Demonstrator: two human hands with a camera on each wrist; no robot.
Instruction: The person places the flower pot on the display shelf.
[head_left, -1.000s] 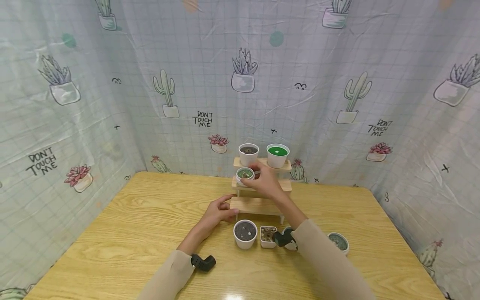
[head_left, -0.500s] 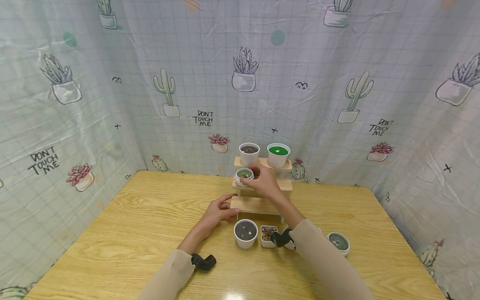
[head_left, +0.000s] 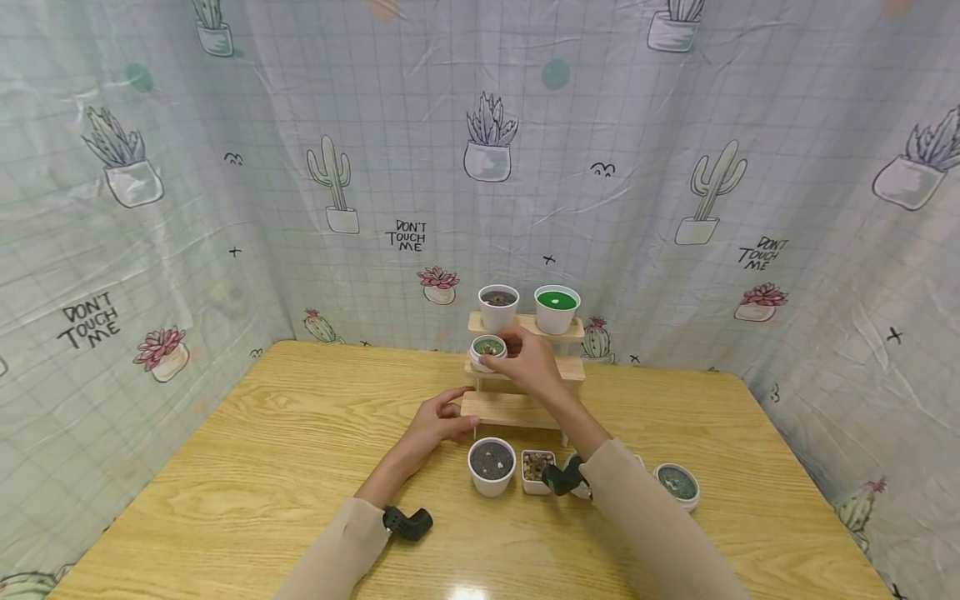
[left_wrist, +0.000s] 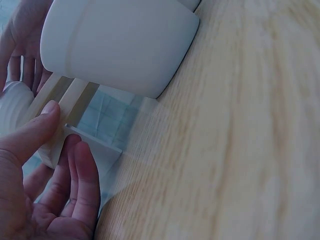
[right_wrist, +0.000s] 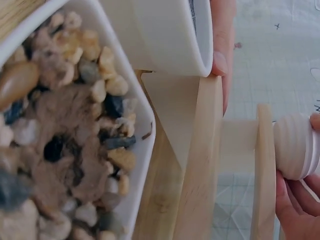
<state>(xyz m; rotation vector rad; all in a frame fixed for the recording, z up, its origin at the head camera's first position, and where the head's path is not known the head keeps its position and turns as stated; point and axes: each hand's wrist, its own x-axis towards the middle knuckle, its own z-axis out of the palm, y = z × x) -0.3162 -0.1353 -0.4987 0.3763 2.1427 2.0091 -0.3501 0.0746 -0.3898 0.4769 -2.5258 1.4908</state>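
A small round white pot (head_left: 489,348) with green filling sits at the left end of the middle shelf of a three-tier wooden stand (head_left: 501,407). My right hand (head_left: 531,365) grips this pot from its right side, thumb toward the front. In the right wrist view the pot's ribbed wall (right_wrist: 292,145) shows against the shelf edge, with fingers around it. My left hand (head_left: 435,427) holds the left end of the lowest shelf. The left wrist view shows the left thumb (left_wrist: 46,120) on the shelf's end, its fingers curled at the white side support (left_wrist: 95,147).
On the top shelf stand a dark-filled white pot (head_left: 498,310) and a bright-green-filled one (head_left: 556,313). Before the stand are a soil-filled pot (head_left: 491,467), a square pebble pot (head_left: 537,472) and another pot partly hidden by the right forearm. Further right sits a round pot (head_left: 677,486).
The small round pot has shifted very slightly left on the middle shelf with my right hand. My left hand stays at the lowest shelf's end.
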